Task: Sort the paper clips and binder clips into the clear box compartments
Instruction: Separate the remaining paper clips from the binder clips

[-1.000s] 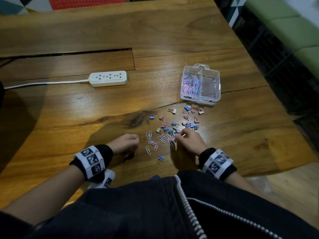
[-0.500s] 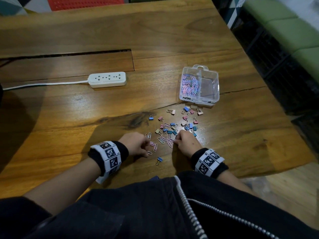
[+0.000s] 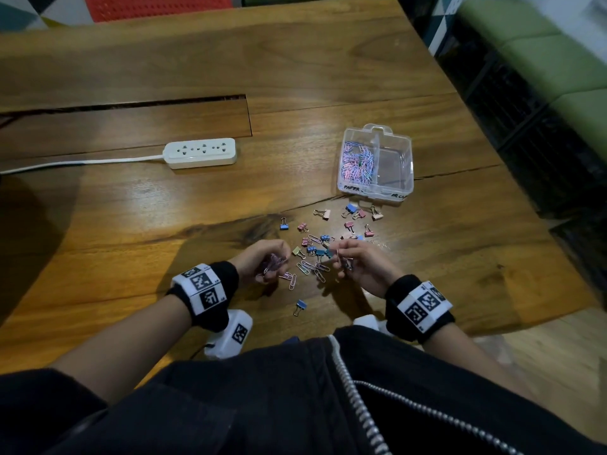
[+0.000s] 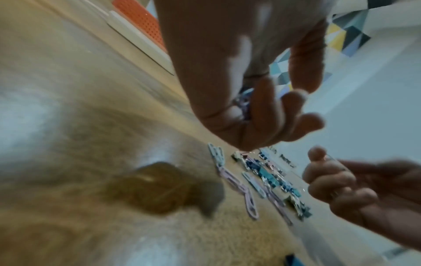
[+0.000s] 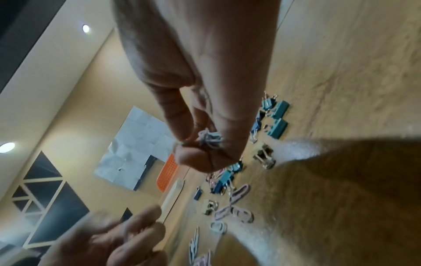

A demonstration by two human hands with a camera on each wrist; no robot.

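left hand point(image 3: 266, 260) curled round a bunch of paper clips point(image 3: 273, 262), right hand point(image 3: 356, 262) pinching a few more, both low over the scatter near the clear box point(image 3: 377, 195); risk: overfilled grips shedding clips among the binder clips point(image 3: 320, 249).

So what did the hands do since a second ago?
Both hands lifted off the table and turned palm-up. The left hand now holds a bunch of paper clips; the right hand pinches a few more. The box, the strip and the binder clips stayed put.
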